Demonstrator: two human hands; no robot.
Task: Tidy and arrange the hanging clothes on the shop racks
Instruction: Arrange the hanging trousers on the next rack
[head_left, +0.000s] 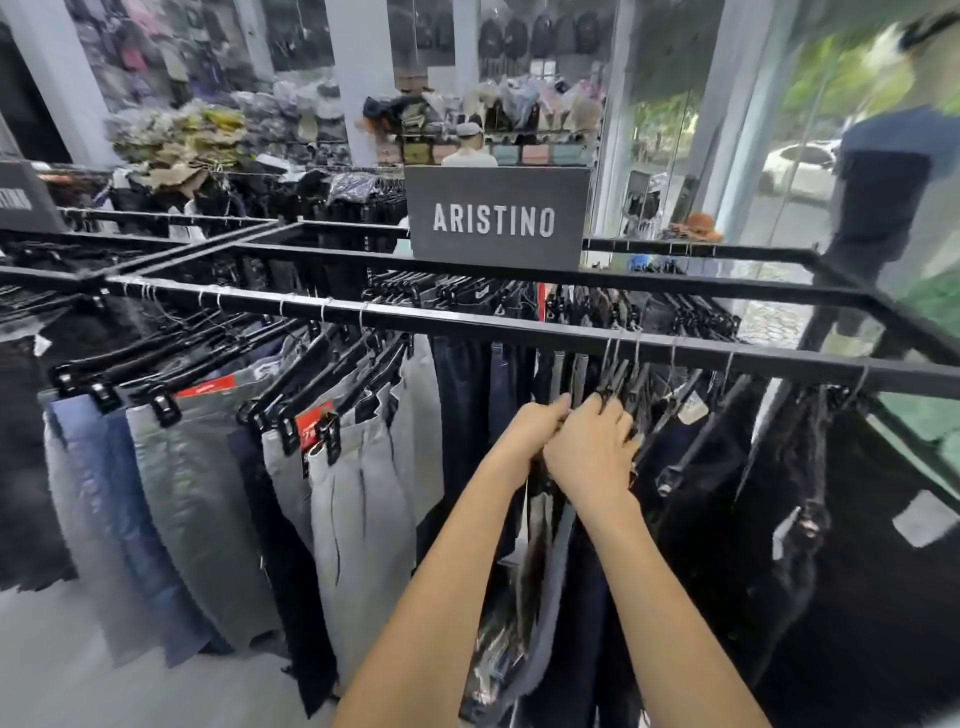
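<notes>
A black metal rack rail (467, 325) runs across the view with trousers on black clip hangers. Grey and blue trousers (343, 467) hang to the left, dark jeans and black trousers (727, 493) to the right. Both my hands meet just under the rail, right of centre. My left hand (530, 431) grips the top of a dark pair of trousers (550, 530) on its hanger. My right hand (592, 447) lies over the same spot, fingers curled around the hanger clips. What lies between the fingers is hidden.
A grey "ARISTINO" sign (496, 218) stands on the rack's top frame. More racks and shelves of folded goods (197, 130) fill the back. A glass shopfront (727, 130) is at the right, with a person in dark clothes (883, 197) beside the rack's far corner.
</notes>
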